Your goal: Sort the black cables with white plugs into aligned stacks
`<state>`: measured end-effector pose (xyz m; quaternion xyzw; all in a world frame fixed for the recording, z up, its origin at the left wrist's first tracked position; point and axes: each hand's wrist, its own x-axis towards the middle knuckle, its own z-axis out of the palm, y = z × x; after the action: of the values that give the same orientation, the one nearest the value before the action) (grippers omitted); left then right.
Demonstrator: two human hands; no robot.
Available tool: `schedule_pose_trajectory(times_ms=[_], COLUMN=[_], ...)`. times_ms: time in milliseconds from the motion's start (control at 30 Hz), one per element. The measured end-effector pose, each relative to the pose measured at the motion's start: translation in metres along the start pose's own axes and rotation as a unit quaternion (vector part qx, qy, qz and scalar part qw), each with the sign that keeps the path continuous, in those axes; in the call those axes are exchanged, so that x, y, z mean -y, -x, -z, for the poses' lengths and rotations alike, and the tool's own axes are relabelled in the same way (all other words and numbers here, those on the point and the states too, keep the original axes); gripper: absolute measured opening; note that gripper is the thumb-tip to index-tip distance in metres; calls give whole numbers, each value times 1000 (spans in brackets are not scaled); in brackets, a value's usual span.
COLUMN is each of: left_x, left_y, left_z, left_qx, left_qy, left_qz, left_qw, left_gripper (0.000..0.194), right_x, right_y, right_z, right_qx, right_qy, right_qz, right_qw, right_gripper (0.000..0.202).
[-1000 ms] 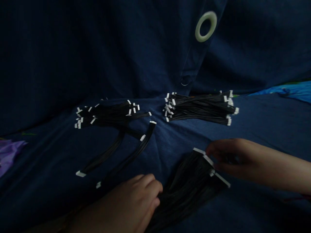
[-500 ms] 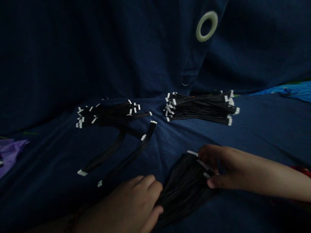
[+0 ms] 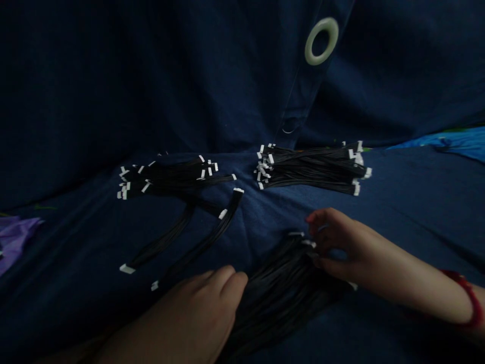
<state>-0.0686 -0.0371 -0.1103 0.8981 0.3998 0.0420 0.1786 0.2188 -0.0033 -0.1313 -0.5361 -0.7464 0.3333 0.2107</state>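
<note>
My left hand [image 3: 212, 303] is closed around a loose bundle of thin black cables [image 3: 273, 293] at the bottom middle. The bundle fans up and right toward white end connectors [image 3: 308, 243]. At those ends is my right hand [image 3: 333, 242], slightly blurred, its thumb and curled fingers meeting at a cable end while the index finger lifts away. Past the hands, a neat pile of black cables with white connectors [image 3: 310, 169] lies on the right, and a second pile [image 3: 166, 174] on the left. Nearer lie single cable strands [image 3: 215, 232].
Dark blue cloth [image 3: 397, 202] covers the work surface and rises behind it, with a pale ring eyelet [image 3: 308, 48] near the top. A purple cloth or bag [image 3: 17, 240] is at the left edge, bright blue material [image 3: 454, 144] at the right.
My right hand has shifted slightly up and left, its index finger lifting. The held bundle has spread wider, with one connector now showing below the right hand. The piles have stayed put.
</note>
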Motion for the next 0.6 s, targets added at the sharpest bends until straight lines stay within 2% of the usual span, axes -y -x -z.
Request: schedule_pose_trajectory(times_ms=[100, 233, 300, 433, 600], left_x=[-1, -8, -12, -15, -12], left_y=[-1, -8, -11, -11, -11], left_z=[-1, -4, -5, -4, -5], left_qx=[17, 88, 107, 116, 95], left_qy=[-14, -43, -54, -52, -33], left_qz=[10, 17, 19, 33, 12], left_qw=[1000, 995, 993, 991, 995], left_gripper=[41, 33, 29, 26, 31], right_x=[1, 5, 8, 14, 17], right_y=[1, 1, 1, 3, 5], right_z=[9, 14, 13, 14, 18], right_qx=[-33, 45, 76, 97, 130], right_qy=[54, 139, 161, 187, 199], right_qz=[14, 6, 24, 73, 61], right_qw=[998, 989, 984, 975, 969], right_gripper=[44, 35, 32, 41, 42])
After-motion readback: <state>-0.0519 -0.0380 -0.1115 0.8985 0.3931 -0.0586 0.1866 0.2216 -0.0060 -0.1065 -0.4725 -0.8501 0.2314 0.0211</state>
